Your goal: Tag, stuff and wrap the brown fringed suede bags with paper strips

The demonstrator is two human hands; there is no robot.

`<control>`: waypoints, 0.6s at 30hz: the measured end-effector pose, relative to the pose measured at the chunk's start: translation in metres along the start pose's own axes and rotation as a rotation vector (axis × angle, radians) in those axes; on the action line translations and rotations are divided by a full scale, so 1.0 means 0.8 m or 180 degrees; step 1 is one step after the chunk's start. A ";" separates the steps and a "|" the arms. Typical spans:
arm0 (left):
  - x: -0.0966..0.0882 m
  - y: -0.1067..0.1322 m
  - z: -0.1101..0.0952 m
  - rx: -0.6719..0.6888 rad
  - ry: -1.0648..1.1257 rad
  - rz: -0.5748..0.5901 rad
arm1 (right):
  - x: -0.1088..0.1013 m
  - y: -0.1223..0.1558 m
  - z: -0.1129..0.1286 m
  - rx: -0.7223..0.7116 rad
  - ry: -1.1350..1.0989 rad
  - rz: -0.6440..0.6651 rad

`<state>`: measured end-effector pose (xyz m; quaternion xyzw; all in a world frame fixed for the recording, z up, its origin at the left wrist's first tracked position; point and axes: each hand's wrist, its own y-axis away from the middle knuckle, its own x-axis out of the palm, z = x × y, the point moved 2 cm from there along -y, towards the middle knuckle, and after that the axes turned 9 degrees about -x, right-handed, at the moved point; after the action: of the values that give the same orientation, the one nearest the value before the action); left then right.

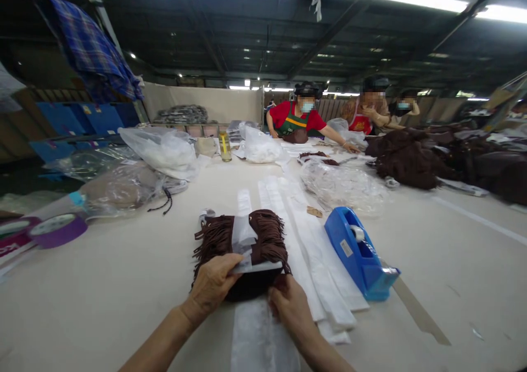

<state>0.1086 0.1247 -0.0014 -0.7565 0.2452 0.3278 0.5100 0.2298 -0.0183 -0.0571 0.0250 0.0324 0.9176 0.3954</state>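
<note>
A dark brown fringed bag [269, 232] lies on the pale table in front of me, its fringes spread to both sides. A translucent white strip [244, 232] runs over its middle, and a black part shows at its near edge. My left hand [216, 281] pinches the strip and the bag's near left edge between thumb and fingers. At the near right corner, my right hand [290, 303] is closed on the bag's edge; its fingertips are partly hidden. Under the bag, a white plastic sheet [261, 339] extends towards me.
Long white plastic sleeves [317, 268] lie right of the bag, beside a blue tape dispenser [356, 251]. Purple tape [60, 230] sits at the left. Clear plastic bags [341, 185] and brown goods [407, 158] lie farther back. Across the table, a co-worker [294, 117] reaches out.
</note>
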 end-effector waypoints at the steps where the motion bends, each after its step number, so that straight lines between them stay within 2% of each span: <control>1: 0.000 -0.001 0.000 -0.0054 0.0022 0.0040 | 0.005 -0.004 0.002 0.0197 -0.0196 -0.0069; 7: 0.000 -0.001 0.000 -0.0053 0.0054 0.0026 | 0.013 -0.008 0.006 0.0626 -0.0782 -0.0279; 10: 0.004 0.007 -0.002 0.0164 0.0001 -0.0149 | 0.015 -0.001 0.007 0.0808 -0.1027 -0.0192; 15: 0.021 0.024 -0.013 0.0813 -0.0435 -0.0641 | 0.028 0.007 0.015 0.0964 -0.1392 0.0133; 18: 0.031 0.031 -0.015 0.0854 -0.0576 -0.0728 | 0.038 0.004 0.016 0.0865 -0.1703 0.0027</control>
<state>0.1109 0.1040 -0.0320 -0.6722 0.1523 0.2987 0.6601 0.2074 0.0022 -0.0438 0.3188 0.0494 0.8673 0.3791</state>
